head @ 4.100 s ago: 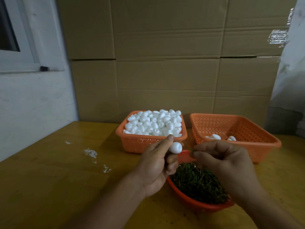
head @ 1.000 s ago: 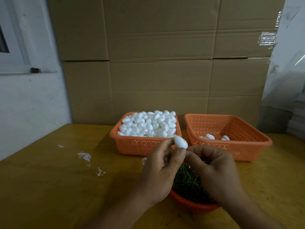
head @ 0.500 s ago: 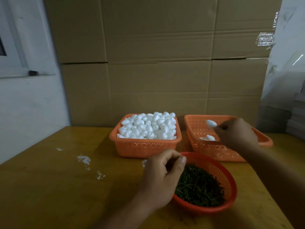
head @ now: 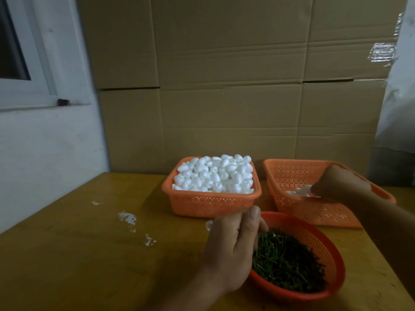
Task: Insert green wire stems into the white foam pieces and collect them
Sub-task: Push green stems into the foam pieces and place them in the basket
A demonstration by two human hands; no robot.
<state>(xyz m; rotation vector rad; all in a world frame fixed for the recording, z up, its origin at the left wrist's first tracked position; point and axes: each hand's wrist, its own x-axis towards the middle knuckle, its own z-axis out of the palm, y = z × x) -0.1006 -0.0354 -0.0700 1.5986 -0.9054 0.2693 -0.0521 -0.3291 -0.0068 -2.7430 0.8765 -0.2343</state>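
The white foam pieces [head: 214,173] are small, smooth, egg-like lumps, heaped above the rim of a square orange basket [head: 211,204] with a perforated wall. This basket stands on the yellow-brown table [head: 67,254], at the foot of the cardboard wall [head: 224,86]. Just right of it sits a second, wider orange basket [head: 314,212], with only a few finished foam pieces [head: 299,191] lying inside. The right hand [head: 339,184] reaches into that second basket, its fingertips at those pieces; motion blur keeps me from telling whether it holds one. In front of the heaped basket is a round red-orange colander [head: 323,245] full of short, dark green wire stems [head: 287,263]. The left hand [head: 233,250] hangs over the colander's near-left rim, fingers loosely curled down toward the stems; whether they pinch any is hidden. Left of the heaped basket, white crumbs [head: 128,217] are scattered on the table. A torn silvery tape patch [head: 381,52] sticks to the cardboard, no writing readable.
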